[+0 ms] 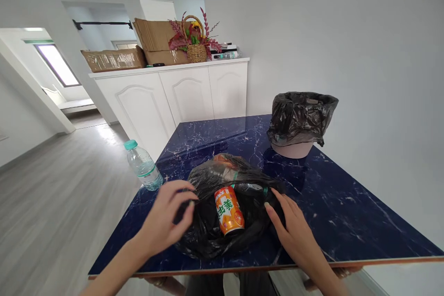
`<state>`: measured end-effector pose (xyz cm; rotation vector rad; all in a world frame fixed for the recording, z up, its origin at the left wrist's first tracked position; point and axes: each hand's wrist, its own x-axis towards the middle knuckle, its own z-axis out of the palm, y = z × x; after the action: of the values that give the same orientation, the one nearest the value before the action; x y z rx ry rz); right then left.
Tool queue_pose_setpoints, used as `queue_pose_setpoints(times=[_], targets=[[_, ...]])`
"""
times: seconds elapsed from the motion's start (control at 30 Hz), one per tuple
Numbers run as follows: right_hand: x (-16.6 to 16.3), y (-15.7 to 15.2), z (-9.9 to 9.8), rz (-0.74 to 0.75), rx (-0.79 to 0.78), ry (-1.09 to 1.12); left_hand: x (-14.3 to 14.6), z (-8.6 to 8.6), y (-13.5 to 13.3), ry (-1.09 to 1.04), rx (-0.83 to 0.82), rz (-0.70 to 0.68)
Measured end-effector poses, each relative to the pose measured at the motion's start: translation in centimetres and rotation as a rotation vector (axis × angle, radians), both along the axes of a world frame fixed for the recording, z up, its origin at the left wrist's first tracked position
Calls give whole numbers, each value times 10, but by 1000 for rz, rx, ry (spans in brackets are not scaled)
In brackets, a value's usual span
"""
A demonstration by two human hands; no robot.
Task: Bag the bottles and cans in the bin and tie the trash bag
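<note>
Hands on a black bag at the near edge of a blue marble desk.

Left hand (169,219) pinches the black plastic bag (208,236), its grip closed on the film; right hand (294,231) rests open against the bag's other side. An orange can (229,210) lies on the bag at lower centre. A water bottle (143,165) stands left, a lined bin (300,122) upper right on the desk (347,212). White cabinets (173,97) and grey floor (52,194) lie behind.
</note>
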<state>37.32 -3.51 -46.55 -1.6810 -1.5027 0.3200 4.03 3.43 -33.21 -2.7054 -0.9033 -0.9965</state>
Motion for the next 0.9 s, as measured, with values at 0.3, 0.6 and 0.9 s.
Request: queue_pose_setpoints(times=[0.3,0.6,0.9], targets=[[6,-2,11,120,37,42,121,0,10,312,-217,-305],[8,2,8,63,22,85,175,-14,33,552,-219,-75],[8,0,10,65,58,103,162,25,26,167,-173,-42]])
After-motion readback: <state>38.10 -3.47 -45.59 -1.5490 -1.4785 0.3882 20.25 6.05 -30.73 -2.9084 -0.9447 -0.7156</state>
